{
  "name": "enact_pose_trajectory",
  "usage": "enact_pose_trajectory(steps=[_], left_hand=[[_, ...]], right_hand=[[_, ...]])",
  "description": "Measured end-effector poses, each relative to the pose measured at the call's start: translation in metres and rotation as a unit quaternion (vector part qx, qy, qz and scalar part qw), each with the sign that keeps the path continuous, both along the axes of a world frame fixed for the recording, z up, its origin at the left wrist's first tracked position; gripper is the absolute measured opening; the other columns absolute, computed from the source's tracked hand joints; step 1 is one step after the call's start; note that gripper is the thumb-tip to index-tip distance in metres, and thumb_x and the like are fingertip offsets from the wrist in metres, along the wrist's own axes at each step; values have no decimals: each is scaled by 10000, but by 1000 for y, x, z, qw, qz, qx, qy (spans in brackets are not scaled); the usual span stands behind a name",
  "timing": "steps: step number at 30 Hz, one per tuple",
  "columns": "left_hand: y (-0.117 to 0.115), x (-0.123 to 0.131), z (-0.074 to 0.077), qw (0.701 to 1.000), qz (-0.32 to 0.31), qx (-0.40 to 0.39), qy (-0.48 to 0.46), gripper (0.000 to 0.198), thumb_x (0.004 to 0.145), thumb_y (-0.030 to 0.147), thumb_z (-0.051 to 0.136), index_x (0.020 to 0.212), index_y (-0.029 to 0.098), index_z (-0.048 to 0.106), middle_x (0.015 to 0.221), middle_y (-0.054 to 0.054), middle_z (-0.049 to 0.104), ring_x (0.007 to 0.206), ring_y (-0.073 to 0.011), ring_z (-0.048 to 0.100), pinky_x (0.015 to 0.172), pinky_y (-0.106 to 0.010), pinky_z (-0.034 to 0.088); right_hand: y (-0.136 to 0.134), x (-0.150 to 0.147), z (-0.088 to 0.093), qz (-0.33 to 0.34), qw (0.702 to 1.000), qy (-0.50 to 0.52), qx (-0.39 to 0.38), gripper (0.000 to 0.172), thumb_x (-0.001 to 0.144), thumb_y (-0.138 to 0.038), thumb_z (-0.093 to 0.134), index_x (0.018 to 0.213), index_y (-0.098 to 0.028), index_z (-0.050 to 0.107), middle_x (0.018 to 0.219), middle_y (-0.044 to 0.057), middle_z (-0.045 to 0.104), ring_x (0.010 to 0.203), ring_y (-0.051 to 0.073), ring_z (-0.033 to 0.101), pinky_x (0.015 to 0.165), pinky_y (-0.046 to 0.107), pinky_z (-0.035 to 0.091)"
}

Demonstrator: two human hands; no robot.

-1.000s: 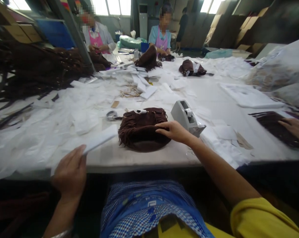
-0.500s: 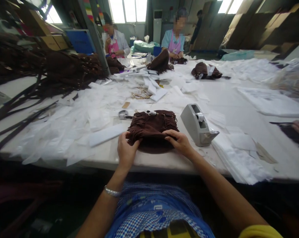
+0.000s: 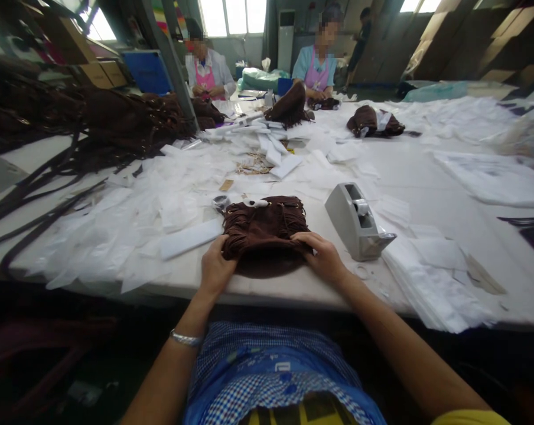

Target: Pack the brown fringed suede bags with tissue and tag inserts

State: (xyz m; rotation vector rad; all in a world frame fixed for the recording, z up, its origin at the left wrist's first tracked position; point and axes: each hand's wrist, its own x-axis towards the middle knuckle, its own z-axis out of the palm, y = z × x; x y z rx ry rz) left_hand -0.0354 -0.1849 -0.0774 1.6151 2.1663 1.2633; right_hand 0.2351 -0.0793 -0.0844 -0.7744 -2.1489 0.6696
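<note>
A dark brown fringed bag (image 3: 267, 227) lies on the white table in front of me, its rounded end towards my body. My left hand (image 3: 217, 262) grips its left edge, with some fingers hidden at the fringe. On the opposite edge, my right hand (image 3: 322, 254) is closed with thumb and fingers on the bag's side. White wrapping (image 3: 255, 203) shows at the bag's top edge. Just right of my right hand stands a grey tape dispenser (image 3: 355, 221). A white foam strip (image 3: 191, 238) lies left of the bag.
Thin white sheets (image 3: 129, 230) cover the table's left part. A heap of brown bags (image 3: 116, 118) with long straps fills the far left. Stacked white sheets (image 3: 435, 283) overhang the front edge at right. Two people in pink aprons (image 3: 318, 74) work across the table.
The bag has shifted slightly left, and my left hand has moved left along with it. At the far right, another person's hand has left the view.
</note>
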Motion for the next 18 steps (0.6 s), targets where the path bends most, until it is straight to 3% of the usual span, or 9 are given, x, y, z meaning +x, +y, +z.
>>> enact_pose_trajectory(steps=[5, 10, 14, 18], left_hand=[[-8, -11, -3, 999, -1, -25, 22, 337, 775, 366, 649, 1067, 196, 641, 1004, -50, 712, 860, -210, 659, 782, -294, 503], [-9, -18, -5, 1000, 4, -24, -3, 356, 747, 303, 610, 1084, 195, 645, 958, -30, 726, 785, -184, 652, 718, -259, 496], [-6, -27, -7, 998, -26, -58, 10, 361, 728, 340, 598, 1055, 195, 644, 935, -37, 726, 798, -211, 665, 715, -277, 494], [-5, -31, -6, 996, -15, -85, 37, 350, 739, 357, 578, 1051, 213, 643, 894, -33, 721, 795, -236, 673, 691, -292, 480]], right_hand=[[-12, 2, 1, -117, 986, -109, 43, 315, 758, -73, 579, 1033, -225, 609, 1055, 96, 631, 1036, 279, 565, 902, 404, 491], [-16, 15, -1, -85, 991, -105, -18, 364, 651, 1, 522, 932, -212, 614, 944, 49, 632, 885, 212, 593, 804, 324, 505], [-14, 28, -2, -65, 989, 3, -131, 504, 731, -62, 562, 1206, -218, 617, 1241, 68, 641, 1048, 191, 643, 911, 324, 530], [-11, 25, -2, -74, 974, 55, -209, 422, 808, -182, 631, 1226, -229, 668, 1246, 46, 692, 1194, 219, 623, 1103, 406, 433]])
